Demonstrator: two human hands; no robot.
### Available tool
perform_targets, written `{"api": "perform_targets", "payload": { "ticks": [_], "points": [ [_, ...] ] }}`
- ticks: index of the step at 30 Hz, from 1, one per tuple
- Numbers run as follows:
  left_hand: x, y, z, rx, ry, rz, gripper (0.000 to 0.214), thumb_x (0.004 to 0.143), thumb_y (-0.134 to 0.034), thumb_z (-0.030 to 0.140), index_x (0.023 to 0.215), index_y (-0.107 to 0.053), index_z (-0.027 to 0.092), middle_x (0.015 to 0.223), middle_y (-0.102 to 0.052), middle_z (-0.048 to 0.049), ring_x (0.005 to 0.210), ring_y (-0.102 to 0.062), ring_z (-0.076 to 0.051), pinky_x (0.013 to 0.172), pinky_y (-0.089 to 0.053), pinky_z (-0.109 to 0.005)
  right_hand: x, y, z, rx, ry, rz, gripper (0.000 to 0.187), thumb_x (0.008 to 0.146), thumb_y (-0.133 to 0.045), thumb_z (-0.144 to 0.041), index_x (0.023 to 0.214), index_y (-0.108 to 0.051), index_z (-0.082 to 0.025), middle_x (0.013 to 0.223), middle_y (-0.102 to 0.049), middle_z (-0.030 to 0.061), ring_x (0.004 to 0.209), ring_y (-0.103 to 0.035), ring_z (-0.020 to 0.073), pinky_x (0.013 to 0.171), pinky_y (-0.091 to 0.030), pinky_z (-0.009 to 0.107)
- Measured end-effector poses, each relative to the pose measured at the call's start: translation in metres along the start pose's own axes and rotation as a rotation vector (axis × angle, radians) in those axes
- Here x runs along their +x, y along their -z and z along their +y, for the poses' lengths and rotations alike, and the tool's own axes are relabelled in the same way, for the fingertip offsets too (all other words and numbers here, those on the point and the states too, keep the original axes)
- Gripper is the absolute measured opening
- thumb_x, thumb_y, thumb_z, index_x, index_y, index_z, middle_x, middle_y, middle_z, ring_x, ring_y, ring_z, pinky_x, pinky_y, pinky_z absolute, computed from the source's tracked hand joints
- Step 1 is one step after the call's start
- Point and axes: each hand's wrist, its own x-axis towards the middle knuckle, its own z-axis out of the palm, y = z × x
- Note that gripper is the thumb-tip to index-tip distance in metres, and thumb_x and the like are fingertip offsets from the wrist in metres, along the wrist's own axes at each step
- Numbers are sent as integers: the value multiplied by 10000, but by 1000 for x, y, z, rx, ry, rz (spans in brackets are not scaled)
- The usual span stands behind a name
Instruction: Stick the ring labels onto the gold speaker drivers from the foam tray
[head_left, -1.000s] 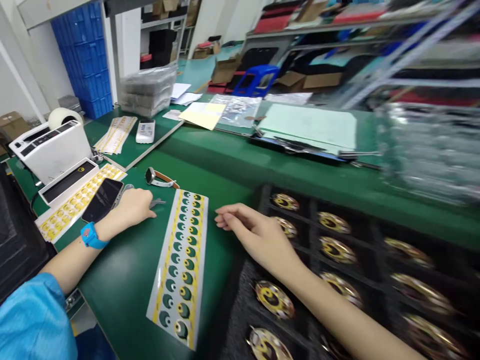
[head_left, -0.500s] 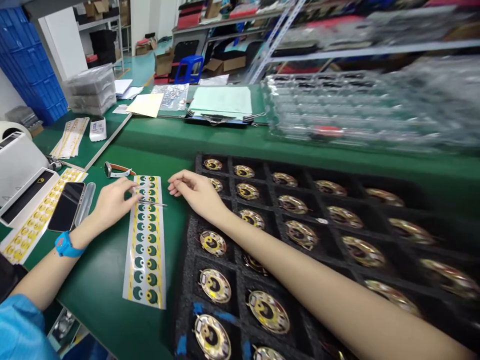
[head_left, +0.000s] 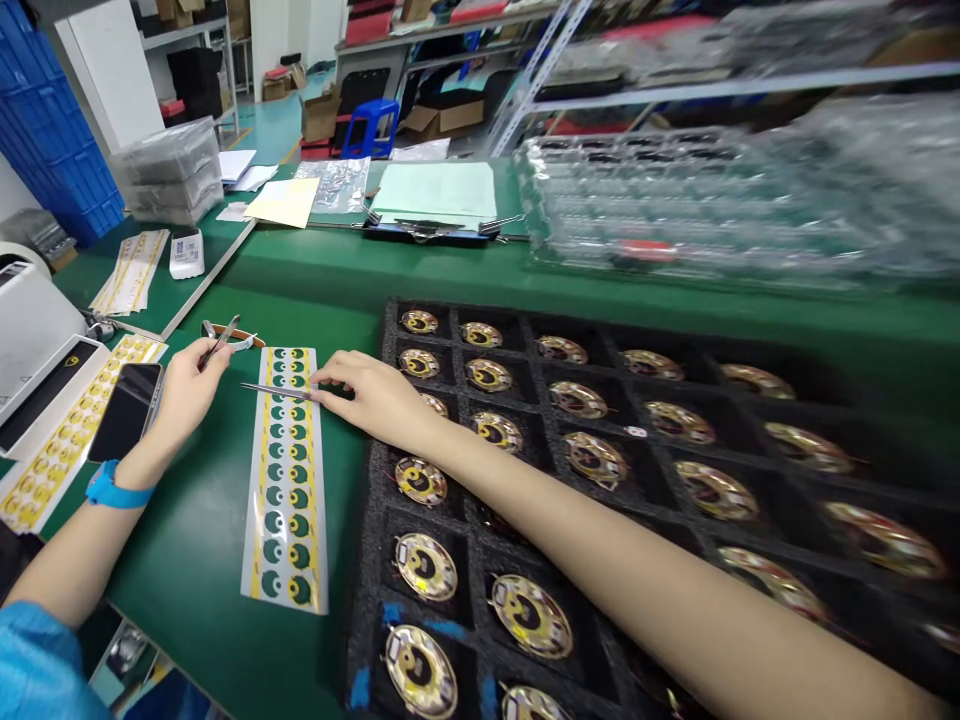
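My left hand (head_left: 185,392) is closed around a short, pointed grey metal tool (head_left: 219,342), whose exact kind I cannot make out. It is left of the sticker sheet's upper end, near a wristwatch (head_left: 234,338) that it partly hides. My right hand (head_left: 367,397) pinches one end of thin metal tweezers (head_left: 274,390), which point left across the sheet. Beneath them lies the long sticker sheet (head_left: 285,500), white with yellow edges and two columns of cut-out round shapes. My right forearm crosses a black foam tray (head_left: 367,580) whose compartments hold gold round parts (head_left: 426,568).
Left of my left hand are a phone (head_left: 126,410), another yellow sticker sheet (head_left: 71,440) and a white box-like device (head_left: 37,370). Beyond the foam tray stand clear plastic trays (head_left: 675,210) and a clipboard with pale green paper (head_left: 435,195).
The tweezers have passed from my left hand to my right hand. My left hand has drawn back left and now holds the grey tool. My right hand has moved slightly left, over the sheet's edge.
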Motion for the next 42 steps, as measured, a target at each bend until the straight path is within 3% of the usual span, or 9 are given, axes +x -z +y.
{"api": "perform_targets", "payload": {
  "ticks": [4,9,11,15,18,23,32,42],
  "points": [
    [-6,-6,11,-378,148,-117,194,835,-568,294,744,-654,146,699,-559,-16,622,-451,-110,590,-349,-234,-1,-1,1,-80,37,-33,132,861,-583,-214,872,-711,-186,852,-652,80,851,-566,257,781,-453,387],
    [-32,-20,25,-626,444,-577,332,886,-539,375,656,-600,143,538,-471,19,404,-282,-45,420,-192,-207,-1,1,5,-80,29,25,222,908,-475,-220,815,-674,-190,797,-641,62,812,-580,226,754,-454,352],
    [-47,-19,26,-708,528,-661,324,881,-568,400,688,-587,141,597,-545,4,385,-358,-34,388,-220,-188,-1,1,6,-62,31,37,224,903,-468,-214,801,-666,-191,795,-645,60,806,-590,222,748,-455,346],
    [-80,-7,20,-774,603,-689,322,741,-775,396,796,-590,138,757,-636,-23,595,-644,-116,509,-471,-191,-3,0,7,-32,29,55,220,894,-473,-227,794,-664,-184,800,-653,66,795,-602,224,733,-453,344],
    [-102,2,13,-704,555,-688,336,731,-795,391,807,-591,135,722,-640,-19,645,-671,-136,615,-531,-221,-4,1,8,-39,33,57,221,897,-472,-236,798,-663,-185,809,-663,62,790,-610,219,729,-451,340],
    [-125,10,9,-507,353,-673,238,799,-739,353,824,-663,129,823,-652,-45,733,-645,-122,695,-519,-216,-4,3,8,-63,25,46,209,890,-485,-236,805,-667,-178,801,-665,60,760,-611,208,690,-441,324],
    [-137,13,0,-258,157,-602,297,855,-662,415,834,-688,120,837,-698,-82,780,-649,-156,720,-504,-231,-4,9,1,-106,-23,-9,231,886,-453,-245,826,-668,-185,843,-679,59,740,-609,199,673,-441,322],
    [-135,11,5,-190,139,-642,240,870,-649,362,863,-677,124,808,-699,-58,724,-651,-136,689,-508,-207,-4,10,-2,-152,-59,-47,226,892,-455,-225,870,-671,-166,877,-688,77,798,-631,233,703,-451,344]
  ]
}}
